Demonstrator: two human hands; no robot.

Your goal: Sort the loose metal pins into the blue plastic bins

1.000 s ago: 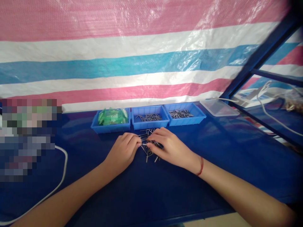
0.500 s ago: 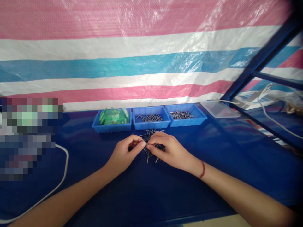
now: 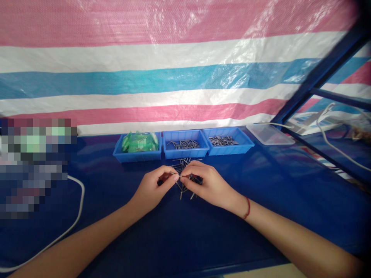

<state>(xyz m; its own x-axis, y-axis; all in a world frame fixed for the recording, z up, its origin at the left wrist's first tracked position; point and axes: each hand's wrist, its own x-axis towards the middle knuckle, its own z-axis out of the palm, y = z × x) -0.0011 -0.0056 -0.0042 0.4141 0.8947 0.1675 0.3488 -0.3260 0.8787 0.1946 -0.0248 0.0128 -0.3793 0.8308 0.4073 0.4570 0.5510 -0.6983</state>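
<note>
The two hands meet at the middle of the blue surface (image 3: 174,239). The left hand (image 3: 150,189) and the right hand (image 3: 210,185) each have thumb and forefinger pinched together, tip to tip, on one thin metal pin (image 3: 177,176). It is held just above a loose pile of pins (image 3: 182,163) that lies under and between the hands. The other fingers are curled in. The pin is too small to tell which hand bears it more.

The step in hand looks like fine fingertip work on a single pin picked out of the pile. A piece this thin would call for a steady pinch and small, careful shifts.

Counted:
- Three blue trays stand in a row at 12 o'clock from the hands. The left tray (image 3: 136,157) holds green pieces, and the middle tray (image 3: 185,154) and right tray (image 3: 233,150) hold pins.
- One clear plastic container (image 3: 269,134) sits at 2 o'clock.
- One white cable (image 3: 79,200) runs at 9 o'clock.
- One red string bracelet (image 3: 247,207) is on the right wrist.
- The loose pins are too many to count.
</note>
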